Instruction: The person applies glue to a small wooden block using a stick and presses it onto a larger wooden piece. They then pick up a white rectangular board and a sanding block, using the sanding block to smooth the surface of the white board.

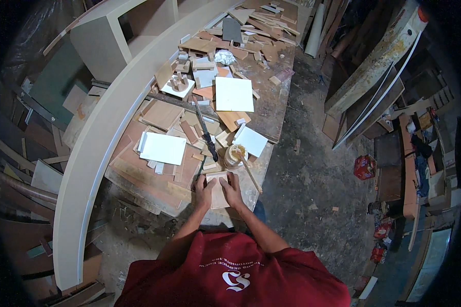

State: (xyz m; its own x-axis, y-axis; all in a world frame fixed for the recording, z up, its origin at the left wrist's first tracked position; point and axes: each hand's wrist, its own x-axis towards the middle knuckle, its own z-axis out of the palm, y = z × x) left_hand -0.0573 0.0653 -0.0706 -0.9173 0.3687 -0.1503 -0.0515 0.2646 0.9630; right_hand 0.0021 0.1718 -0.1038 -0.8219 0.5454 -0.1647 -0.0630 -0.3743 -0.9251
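Note:
At the near edge of the workbench, a small pale wooden board point(219, 198) with a raised strip across its far end sits between my two hands. My left hand point(204, 191) grips its left side, thumb on top. From the right, my right hand point(232, 191) closes round the other side in the same way. Just beyond them stands a tub of yellowish paste point(232, 158), with a wooden stick point(251, 175) leaning out of it to the right. A long dark bar point(205, 128), its kind unclear, lies left of the tub.
White panels point(162, 149) and wood offcuts point(187, 132) cover the workbench point(271, 112). A long curved cream panel point(95, 169) rises along its left side. Beyond the dark floor point(312, 179), a paint-stained beam point(376, 59) and a red box point(364, 167) are at the right.

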